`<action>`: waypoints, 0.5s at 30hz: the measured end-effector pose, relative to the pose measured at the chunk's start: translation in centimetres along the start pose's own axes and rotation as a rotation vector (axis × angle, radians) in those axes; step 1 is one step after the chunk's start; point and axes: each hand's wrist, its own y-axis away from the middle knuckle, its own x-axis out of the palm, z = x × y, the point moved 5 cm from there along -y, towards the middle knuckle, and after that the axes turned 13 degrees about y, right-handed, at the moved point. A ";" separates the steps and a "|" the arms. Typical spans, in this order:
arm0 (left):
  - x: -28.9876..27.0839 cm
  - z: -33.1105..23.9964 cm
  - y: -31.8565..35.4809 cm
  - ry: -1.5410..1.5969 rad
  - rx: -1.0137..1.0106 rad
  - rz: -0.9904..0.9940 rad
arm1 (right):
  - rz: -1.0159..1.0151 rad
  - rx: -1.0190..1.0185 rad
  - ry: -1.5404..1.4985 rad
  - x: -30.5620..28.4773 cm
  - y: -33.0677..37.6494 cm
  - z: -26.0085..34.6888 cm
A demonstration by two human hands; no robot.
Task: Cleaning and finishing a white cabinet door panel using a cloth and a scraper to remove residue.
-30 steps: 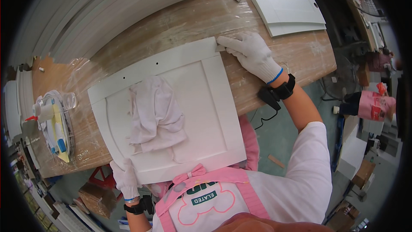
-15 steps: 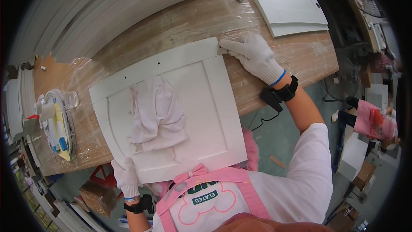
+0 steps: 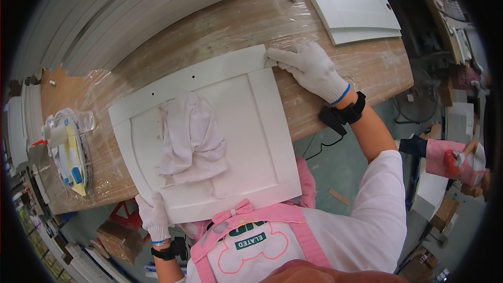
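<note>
Left hand (image 3: 153, 214): at near-left corner of panel (image 3: 250, 152), openness and grip cannot be told | right hand (image 3: 310, 69): at far-right corner, fingers half-bent, hold unclear | panel: partly on table (image 3: 225, 27), between both, long axis unclear

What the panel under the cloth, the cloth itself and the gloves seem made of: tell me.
The panel: perhaps painted board, satin; smooth white face, no visible grain. The cloth: likely soft fabric, matte; loose folds. The gloves: probably knitted yarn, matte; snug, blue-edged cuffs.

Two gloved hands (image 3: 309, 68) and one cloth (image 3: 193, 141) show.
</note>
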 end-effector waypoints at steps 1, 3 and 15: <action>0.0 -0.1 0.0 0.008 -0.001 0.003 | -0.042 0.052 -0.060 0.5 0.1 -0.4; 0.0 -0.1 0.0 0.016 -0.005 0.006 | -0.082 0.102 -0.123 0.1 -0.1 -0.3; 0.0 -0.8 0.4 0.004 -0.013 0.004 | 0.098 0.068 0.022 -1.2 0.3 1.3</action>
